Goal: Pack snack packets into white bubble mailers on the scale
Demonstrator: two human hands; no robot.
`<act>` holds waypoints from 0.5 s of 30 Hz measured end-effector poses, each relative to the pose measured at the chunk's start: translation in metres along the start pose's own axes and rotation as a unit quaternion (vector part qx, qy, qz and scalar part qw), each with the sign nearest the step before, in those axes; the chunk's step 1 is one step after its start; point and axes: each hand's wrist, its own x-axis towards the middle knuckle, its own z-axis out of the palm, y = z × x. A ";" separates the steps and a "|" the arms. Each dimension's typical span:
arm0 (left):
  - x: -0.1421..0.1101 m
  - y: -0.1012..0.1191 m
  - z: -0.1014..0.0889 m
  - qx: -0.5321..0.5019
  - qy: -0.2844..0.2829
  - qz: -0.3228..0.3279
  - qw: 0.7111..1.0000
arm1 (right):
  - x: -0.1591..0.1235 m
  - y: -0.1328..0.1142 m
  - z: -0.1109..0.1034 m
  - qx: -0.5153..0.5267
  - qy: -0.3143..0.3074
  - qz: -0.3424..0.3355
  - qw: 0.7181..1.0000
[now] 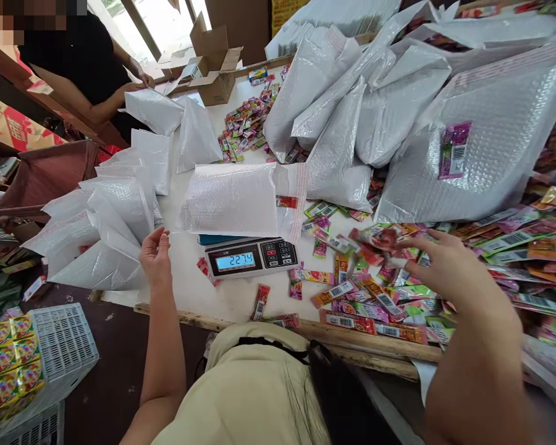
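Observation:
My right hand (438, 262) is closed on a bunch of colourful snack packets (375, 241), held just above the loose packets (380, 303) spread over the table's right side. My left hand (155, 253) hovers with fingers loosely curled and nothing in it, left of a digital scale (252, 255) that reads 227.4. A white bubble mailer (231, 199) lies on the scale, its flap open towards the right. Filled mailers (106, 228) are stacked beside my left hand.
Large bubble mailers (482, 142) are heaped at the back right. Another person (81, 68) handles a mailer at the far left, near open cardboard boxes (213, 68). A white plastic crate (60, 346) with snack boxes stands on the floor at lower left.

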 end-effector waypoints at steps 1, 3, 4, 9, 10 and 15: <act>0.000 0.001 0.001 -0.003 -0.001 0.003 1.000 | 0.002 -0.004 0.003 -0.015 0.010 0.000 1.000; 0.000 0.004 0.002 -0.003 -0.006 0.009 1.000 | 0.014 -0.024 0.008 0.006 0.026 -0.005 1.000; 0.000 0.005 0.001 -0.001 -0.009 0.012 1.000 | 0.022 -0.039 0.011 0.027 0.028 -0.021 0.999; 0.000 0.000 -0.015 0.017 0.004 0.007 1.000 | 0.061 -0.108 0.026 0.135 0.003 -0.140 0.981; 0.000 -0.002 -0.019 0.019 0.009 0.004 1.000 | 0.068 -0.117 0.030 0.146 -0.005 -0.155 0.977; -0.002 -0.013 -0.025 0.032 0.021 -0.020 0.999 | 0.098 -0.149 0.062 0.187 -0.053 -0.206 0.959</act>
